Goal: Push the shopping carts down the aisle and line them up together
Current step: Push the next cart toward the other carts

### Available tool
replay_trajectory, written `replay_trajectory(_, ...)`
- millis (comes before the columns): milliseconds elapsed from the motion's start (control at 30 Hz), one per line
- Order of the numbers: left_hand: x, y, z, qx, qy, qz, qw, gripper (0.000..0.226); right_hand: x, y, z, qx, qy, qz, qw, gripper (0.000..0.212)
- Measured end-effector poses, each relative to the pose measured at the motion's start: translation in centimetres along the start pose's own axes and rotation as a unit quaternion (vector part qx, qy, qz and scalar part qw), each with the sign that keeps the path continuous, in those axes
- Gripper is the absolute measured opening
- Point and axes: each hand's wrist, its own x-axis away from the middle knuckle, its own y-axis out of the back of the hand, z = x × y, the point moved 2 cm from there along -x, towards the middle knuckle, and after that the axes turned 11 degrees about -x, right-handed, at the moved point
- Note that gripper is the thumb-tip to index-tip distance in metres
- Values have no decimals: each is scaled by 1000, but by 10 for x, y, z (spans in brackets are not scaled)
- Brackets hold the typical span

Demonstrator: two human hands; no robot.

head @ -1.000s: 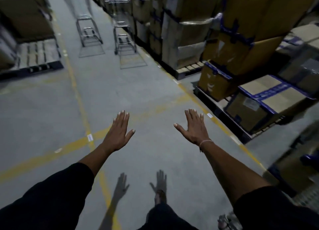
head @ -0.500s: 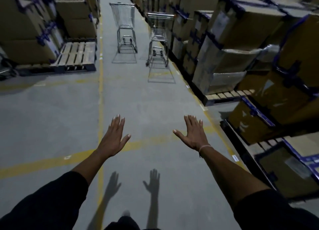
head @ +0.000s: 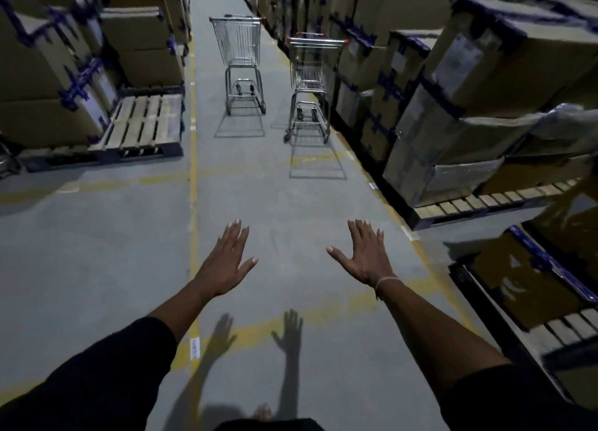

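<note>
- The left hand [head: 223, 265] is stretched out ahead, palm down, fingers straight and close together, grasping nothing.
- The right hand [head: 365, 255] is held the same way, fingers straight and slightly spread, thumb out to the side, nothing in it; a thin band [head: 385, 280] circles its wrist.
- Both hands hang in the air above the grey floor [head: 291, 204], apart from each other, and their shadows fall on the floor below them.
- Two shopping carts stand well ahead of the hands, down the aisle, untouched.
- The far cart [head: 238, 42] stands ahead of the left hand.
- The near cart [head: 309, 74] stands ahead of the right hand, close to the stacked cardboard boxes [head: 469, 84] on that side.
- The carts are apart, not nested.
- A bare wooden pallet [head: 145, 123] lies ahead, to the left of the left hand.
- A yellow line [head: 193, 204] runs along the floor just left of the left hand.
</note>
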Motion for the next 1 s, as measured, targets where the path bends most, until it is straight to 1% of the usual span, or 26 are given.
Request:
replay_trajectory(133, -72, 13, 27, -13, -23, 18, 999, 91, -70, -6, 3, -9, -20, 3, 1000, 125)
replay_trajectory(267, -151, 14, 51, -15, -32, 18, 999, 83, -149, -12, -10, -17, -36, -6, 999, 128)
replay_trajectory(367, -218, 9, 69, -16, -35, 14, 999, 82, -218, -16, -23, -19, -33, -3, 999, 127)
replay_trajectory(500, -316, 4, 92, -24, -33, 12, 999, 86, -324, -12, -41, -21, -26, 2, 999, 120)
replay_trajectory(667, -439, 13, 115, -37, -36, 11, 999, 86, -455, 8, -56, -25, -8, 15, 1000, 134)
replay_trajectory(800, -536, 39, 130, -26, -6, -15, 1000, 88, -560, 30, -64, -14, 12, 23, 1000, 130)
replay_trajectory(1000, -648, 48, 160, -26, -1, -17, 1000, 88, -690, 44, -64, 1, 33, 30, 999, 131)
